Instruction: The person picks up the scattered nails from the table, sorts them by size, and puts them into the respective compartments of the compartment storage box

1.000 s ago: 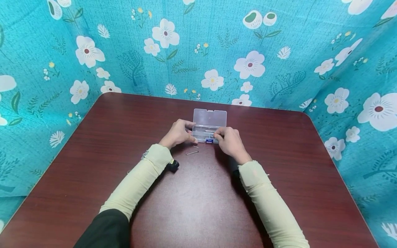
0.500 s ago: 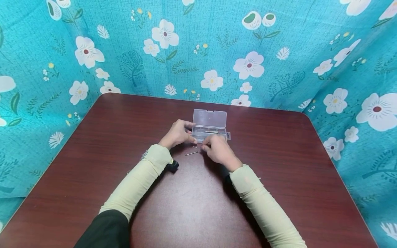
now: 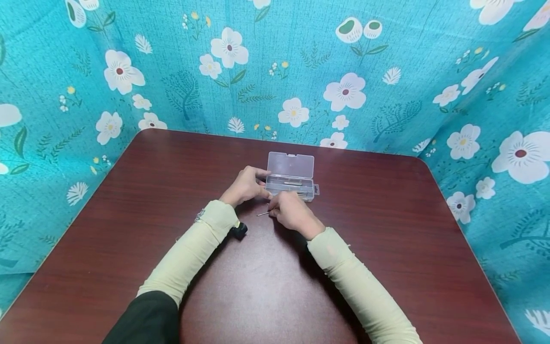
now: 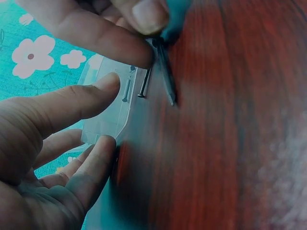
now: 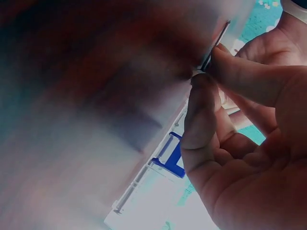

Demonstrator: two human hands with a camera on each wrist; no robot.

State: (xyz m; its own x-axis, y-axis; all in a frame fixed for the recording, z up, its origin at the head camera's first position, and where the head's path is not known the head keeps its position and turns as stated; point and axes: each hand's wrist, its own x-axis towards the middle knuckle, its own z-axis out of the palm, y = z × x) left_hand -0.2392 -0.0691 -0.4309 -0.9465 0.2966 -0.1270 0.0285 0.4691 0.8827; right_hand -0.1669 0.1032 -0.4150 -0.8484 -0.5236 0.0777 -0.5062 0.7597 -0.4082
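A clear plastic storage box (image 3: 290,165) stands on the table with its lid raised, and several nails (image 3: 293,183) lie in its compartments. My left hand (image 3: 246,185) holds the box's left end between thumb and fingers. Just in front of the box, my right hand (image 3: 293,211) pinches a steel nail (image 4: 166,79) near its head between thumb and forefinger. The nail's point slants down toward the left in the head view. A shorter nail (image 4: 143,85) lies beside the box's front wall, mostly behind the right fingers in the head view. A blue latch (image 5: 171,158) shows on the box front.
The dark red wooden table (image 3: 266,286) runs around the hands on all sides. A floral turquoise curtain (image 3: 258,71) hangs behind its far edge. A small black device (image 3: 239,231) sits under my left wrist.
My right hand has moved from inside the box toward me and left, and now pinches the longer nail that lay on the table. My left hand has stayed at the box's end.
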